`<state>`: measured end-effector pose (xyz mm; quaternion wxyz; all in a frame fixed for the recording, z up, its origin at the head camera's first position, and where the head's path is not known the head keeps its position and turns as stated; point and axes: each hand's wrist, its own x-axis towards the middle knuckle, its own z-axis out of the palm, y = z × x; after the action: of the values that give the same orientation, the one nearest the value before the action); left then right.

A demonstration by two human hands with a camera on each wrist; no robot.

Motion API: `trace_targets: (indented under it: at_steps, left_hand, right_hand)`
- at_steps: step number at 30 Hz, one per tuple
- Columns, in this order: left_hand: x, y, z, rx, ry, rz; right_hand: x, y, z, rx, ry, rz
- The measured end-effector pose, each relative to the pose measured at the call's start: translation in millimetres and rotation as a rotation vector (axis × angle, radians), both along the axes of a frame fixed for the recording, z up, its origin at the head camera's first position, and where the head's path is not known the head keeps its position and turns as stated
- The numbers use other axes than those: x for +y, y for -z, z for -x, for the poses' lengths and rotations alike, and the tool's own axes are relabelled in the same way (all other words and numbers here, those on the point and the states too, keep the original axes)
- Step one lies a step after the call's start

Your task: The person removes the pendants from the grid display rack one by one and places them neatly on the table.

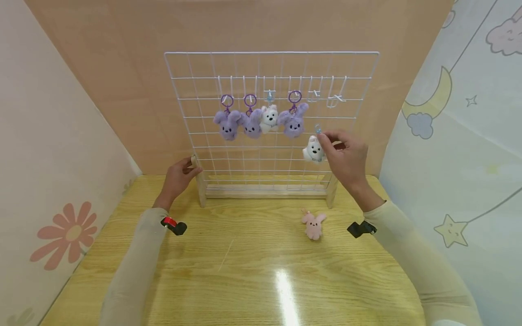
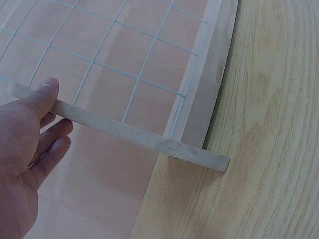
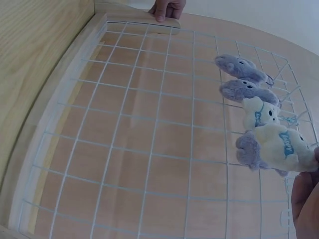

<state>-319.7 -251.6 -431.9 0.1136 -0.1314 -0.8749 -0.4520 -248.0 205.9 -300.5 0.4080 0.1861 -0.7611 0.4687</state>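
In the head view my right hand (image 1: 348,156) pinches a white plush dog keychain (image 1: 314,150) near its blue clasp, in front of the wire grid rack (image 1: 261,158). My left hand (image 1: 178,179) grips the wooden side post (image 2: 114,127) of the rack between thumb and fingers. On the rack's hooks hang purple plush bunny keychains (image 1: 227,125) with purple rings, and one white plush dog (image 1: 269,119) among them. Part of my right hand (image 3: 305,204) shows at the right wrist view's edge, beside the held dog. A pink plush bunny keychain (image 1: 313,226) lies on the table.
Two bare hooks (image 1: 336,97) stick out at the rack's right. The rack stands on a wooden base (image 1: 265,194) at the back of the wood-grain table (image 1: 228,271). Patterned side walls (image 1: 461,149) flank the table, and a tan backdrop (image 1: 122,81) rises behind.
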Motion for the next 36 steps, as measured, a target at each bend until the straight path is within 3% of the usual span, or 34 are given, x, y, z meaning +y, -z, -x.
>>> trace_targets:
  at_steps: [6, 20, 27, 36]
  left_hand:
    - [0.2, -0.4, 0.3, 0.013, 0.001, 0.002]
    - [0.2, 0.0, -0.1, 0.019, 0.009, 0.003]
    - [0.1, -0.8, -1.2, 0.007, 0.006, 0.000]
    - [0.1, -1.0, -0.6, 0.010, 0.002, 0.000]
  right_hand:
    - [2, 12.0, -5.2, -0.066, 0.006, -0.013]
    - [8, 45.5, -9.2, -0.116, -0.004, -0.044]
    - [11, 65.5, -9.2, -0.138, -0.050, -0.068]
    - [11, 89.2, -18.6, -0.247, -0.036, -0.124]
